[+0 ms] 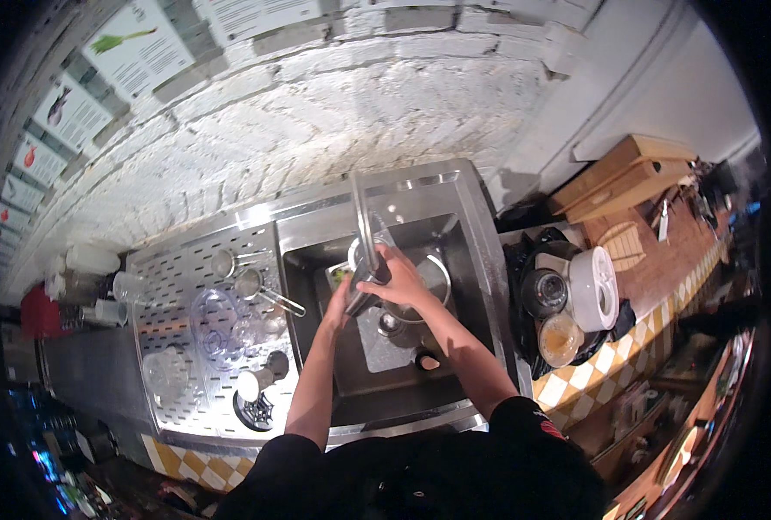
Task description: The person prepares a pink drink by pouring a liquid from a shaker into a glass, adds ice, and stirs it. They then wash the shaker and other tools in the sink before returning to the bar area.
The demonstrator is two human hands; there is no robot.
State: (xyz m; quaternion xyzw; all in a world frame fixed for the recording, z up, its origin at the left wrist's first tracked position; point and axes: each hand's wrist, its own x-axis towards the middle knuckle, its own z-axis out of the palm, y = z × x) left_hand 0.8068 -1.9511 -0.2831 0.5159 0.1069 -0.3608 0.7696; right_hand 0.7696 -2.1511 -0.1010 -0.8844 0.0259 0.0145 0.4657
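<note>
Both my hands are together over the metal sink (320, 253), just under the end of the curved tap (361, 208). My right hand (400, 279) is closed from above around a dark grey, shiny thing (361, 300) whose kind I cannot make out. My left hand (340, 299) is pressed to the left side of the same thing, its fingers mostly hidden. Behind and below my right hand lies a round, clear-looking bowl or pot (442, 276) in the sink. A dark round piece with a light end (427, 360) sits on the sink floor, near the drain (390, 324).
On the slotted drainboard (173, 295) at left are small strainers (249, 283), a clear plastic bowl (217, 316), a clear container (167, 374) and a black disc part (254, 412). Right of the sink stand stacked bowls (543, 293) and a white pot (593, 290). A brick wall (316, 121) rises behind.
</note>
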